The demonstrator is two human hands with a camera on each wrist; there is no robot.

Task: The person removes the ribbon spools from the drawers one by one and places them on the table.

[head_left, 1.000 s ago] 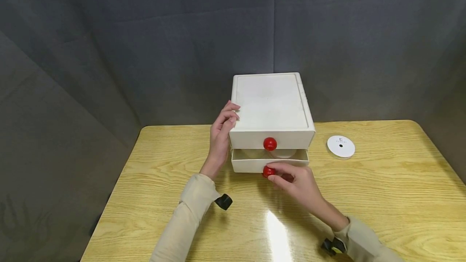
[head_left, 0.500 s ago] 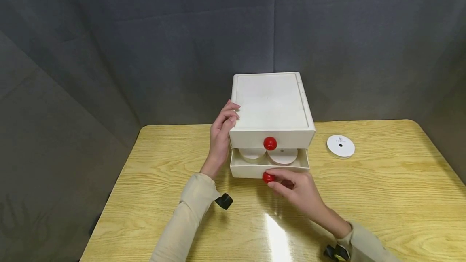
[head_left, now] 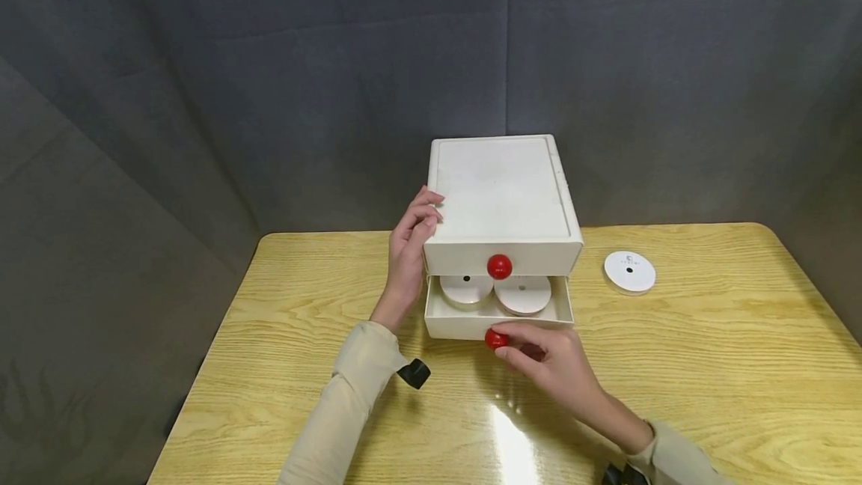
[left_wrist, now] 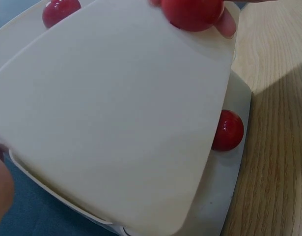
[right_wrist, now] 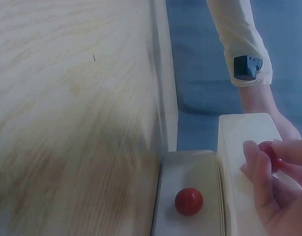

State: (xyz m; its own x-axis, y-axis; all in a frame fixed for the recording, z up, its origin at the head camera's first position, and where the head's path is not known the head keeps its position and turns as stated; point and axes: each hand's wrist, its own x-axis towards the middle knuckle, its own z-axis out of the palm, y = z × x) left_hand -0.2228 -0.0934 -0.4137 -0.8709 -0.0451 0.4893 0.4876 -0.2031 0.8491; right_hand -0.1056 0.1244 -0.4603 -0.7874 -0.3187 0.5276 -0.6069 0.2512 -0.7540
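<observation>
A white drawer cabinet [head_left: 498,185] with red ball knobs stands at the back of the table. My left hand [head_left: 407,253] rests against its upper left side, fingertips bent over the top edge. With thumb and fingers my right hand [head_left: 555,358] pinches the red knob [head_left: 496,339] of a partly pulled-out drawer [head_left: 454,328]. Inside lie two white spools [head_left: 466,290], partly hidden under the upper drawer front [head_left: 458,257]. A lower red knob [right_wrist: 188,201] shows beneath this drawer in the right wrist view.
A white spool [head_left: 629,271] with a dark centre hole lies flat on the wooden table [head_left: 714,335], right of the cabinet. A dark grey curtain [head_left: 337,96] hangs behind. Black wrist cameras [head_left: 414,373] sit on both sleeves.
The pinched drawer has slid farther out toward me with my right hand, baring more of the two spools inside. My left hand stays where it was on the cabinet.
</observation>
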